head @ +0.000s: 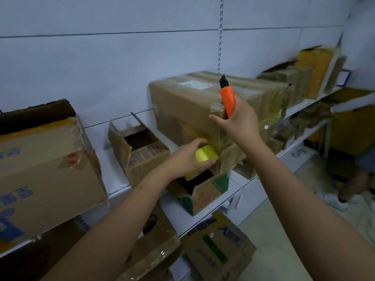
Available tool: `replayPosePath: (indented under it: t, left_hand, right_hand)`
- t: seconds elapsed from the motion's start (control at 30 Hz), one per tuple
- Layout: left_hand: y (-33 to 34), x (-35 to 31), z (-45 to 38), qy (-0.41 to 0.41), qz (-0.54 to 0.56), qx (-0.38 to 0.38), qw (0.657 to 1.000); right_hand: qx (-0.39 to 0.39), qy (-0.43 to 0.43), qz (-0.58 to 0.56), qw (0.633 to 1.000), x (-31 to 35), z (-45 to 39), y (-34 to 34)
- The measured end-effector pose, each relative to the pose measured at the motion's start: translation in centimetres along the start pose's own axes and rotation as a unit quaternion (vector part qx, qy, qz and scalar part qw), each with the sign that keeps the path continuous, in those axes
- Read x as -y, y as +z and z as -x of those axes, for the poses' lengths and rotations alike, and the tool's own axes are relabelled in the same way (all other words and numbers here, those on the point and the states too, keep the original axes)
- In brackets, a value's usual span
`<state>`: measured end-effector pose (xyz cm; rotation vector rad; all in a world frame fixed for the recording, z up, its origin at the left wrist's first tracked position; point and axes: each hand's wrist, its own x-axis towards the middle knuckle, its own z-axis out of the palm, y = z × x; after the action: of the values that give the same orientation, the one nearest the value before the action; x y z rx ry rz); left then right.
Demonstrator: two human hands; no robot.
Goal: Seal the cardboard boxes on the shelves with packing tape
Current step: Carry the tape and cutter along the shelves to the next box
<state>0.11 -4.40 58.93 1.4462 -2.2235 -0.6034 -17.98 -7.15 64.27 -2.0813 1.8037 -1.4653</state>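
Note:
My left hand [186,158] grips a yellow roll of packing tape [206,152] against the lower front corner of a large taped cardboard box [182,102] on the white shelf [213,203]. Tape runs from the roll up that box's corner. My right hand [239,120] holds an orange utility knife [227,97] upright, its black tip pointing up, in front of the same corner. Below my left hand stands a small open box with green print [205,194].
An open small box [140,151] stands left of the big one, and a large box with blue print [40,171] sits at far left. More boxes [300,78] line the shelf to the right and the shelf below. A person's legs [357,179] are at right.

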Motion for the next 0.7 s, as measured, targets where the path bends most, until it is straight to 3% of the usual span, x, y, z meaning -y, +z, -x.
replayPosePath:
  t: [0.1, 0.17, 0.2, 0.27, 0.37, 0.53, 0.63, 0.7]
  left_hand:
    - [0.3, -0.6, -0.6, 0.039, 0.035, 0.023, 0.998]
    - [0.1, -0.9, -1.2, 0.049, -0.12, -0.031, 0.991]
    - [0.0, -1.0, -1.5, 0.041, -0.227, -0.067, 0.971]
    - [0.2, -1.1, -2.4, 0.018, -0.312, -0.099, 0.945]
    - [1.1, -1.8, -4.6, 0.0, -0.312, -0.072, 0.947]
    - [2.5, -2.1, -8.1, -0.039, -0.254, -0.109, 0.96]
    - [3.1, -1.9, -8.3, -0.029, -0.249, -0.124, 0.96]
    - [3.0, -1.9, -8.2, -0.019, -0.254, -0.138, 0.957]
  right_hand:
    - [0.013, -0.006, -0.006, 1.0, -2.1, -0.7, -1.0]
    - [0.024, -0.017, -0.003, 1.0, -3.2, -1.2, -1.7]
    - [0.029, -0.021, -0.008, 0.999, -3.6, -1.4, -2.2]
    - [0.041, -0.021, -0.018, 0.999, -4.5, -1.7, -3.0]
    - [0.044, -0.013, -0.04, 0.998, -5.6, -1.8, -3.5]
    - [0.046, -0.004, -0.062, 0.997, -6.5, -1.8, -3.1]
    - [-0.032, 0.0, -0.067, 0.997, -6.9, 0.4, -2.8]
    - [-0.085, 0.055, -0.083, 0.991, -6.9, 3.3, -2.6]
